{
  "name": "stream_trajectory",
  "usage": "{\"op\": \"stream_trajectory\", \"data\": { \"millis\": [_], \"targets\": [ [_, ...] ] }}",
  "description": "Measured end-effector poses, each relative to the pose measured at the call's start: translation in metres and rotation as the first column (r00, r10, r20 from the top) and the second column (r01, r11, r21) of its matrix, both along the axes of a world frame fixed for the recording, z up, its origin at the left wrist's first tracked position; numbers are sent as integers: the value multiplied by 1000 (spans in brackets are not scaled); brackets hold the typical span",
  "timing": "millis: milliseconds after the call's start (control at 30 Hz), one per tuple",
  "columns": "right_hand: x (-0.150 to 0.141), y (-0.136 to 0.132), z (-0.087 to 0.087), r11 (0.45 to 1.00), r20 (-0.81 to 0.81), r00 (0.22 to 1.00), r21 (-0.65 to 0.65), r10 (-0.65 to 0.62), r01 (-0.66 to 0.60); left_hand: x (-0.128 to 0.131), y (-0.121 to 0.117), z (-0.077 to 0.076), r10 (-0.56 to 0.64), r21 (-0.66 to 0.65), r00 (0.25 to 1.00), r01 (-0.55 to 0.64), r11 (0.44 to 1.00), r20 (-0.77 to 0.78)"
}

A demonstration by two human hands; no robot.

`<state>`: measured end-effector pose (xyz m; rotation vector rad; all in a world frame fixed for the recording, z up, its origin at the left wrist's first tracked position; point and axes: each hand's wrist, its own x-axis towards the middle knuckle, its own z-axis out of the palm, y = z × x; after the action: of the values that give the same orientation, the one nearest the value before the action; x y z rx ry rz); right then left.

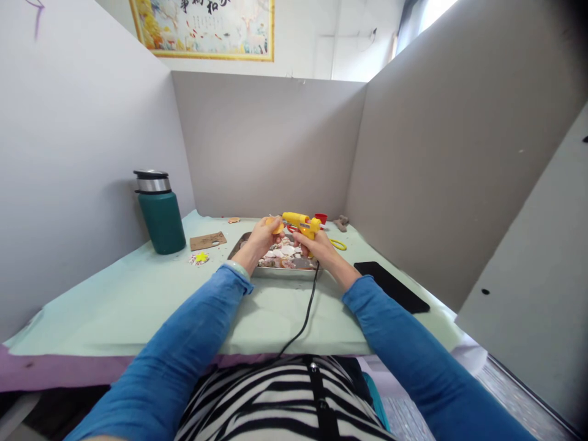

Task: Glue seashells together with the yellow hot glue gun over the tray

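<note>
My right hand (316,245) is wrapped round the handle of a yellow glue gun (301,223), whose nozzle points left. A black cord (307,312) runs from it down over the table edge toward me. My left hand (261,237) is closed on a small orange piece (275,226) held right at the gun's tip. Both hands hover over a metal tray (280,271) filled with several shells and small bits.
A green flask (160,214) with a steel lid stands at the left. A brown card (207,241) and a small yellow bit (201,258) lie beside the tray. A black phone (390,286) lies at the right, yellow scissors (339,244) behind the tray. Grey partitions enclose the table.
</note>
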<state>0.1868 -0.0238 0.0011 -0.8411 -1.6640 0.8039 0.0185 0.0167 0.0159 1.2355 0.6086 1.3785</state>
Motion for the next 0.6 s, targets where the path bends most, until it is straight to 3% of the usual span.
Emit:
{"op": "stream_trajectory", "data": {
  "millis": [400, 600],
  "targets": [
    [-2, -2, 3, 1000, 23, 1000, -18, -21, 21, 0, -2, 2, -20, 0, 1000, 20, 1000, -10],
    [0, 3, 0, 1000, 67, 998, -25, -1, 3, -2, 0, 2, 9, 1, 997, -9, 1000, 73]
  ]
}}
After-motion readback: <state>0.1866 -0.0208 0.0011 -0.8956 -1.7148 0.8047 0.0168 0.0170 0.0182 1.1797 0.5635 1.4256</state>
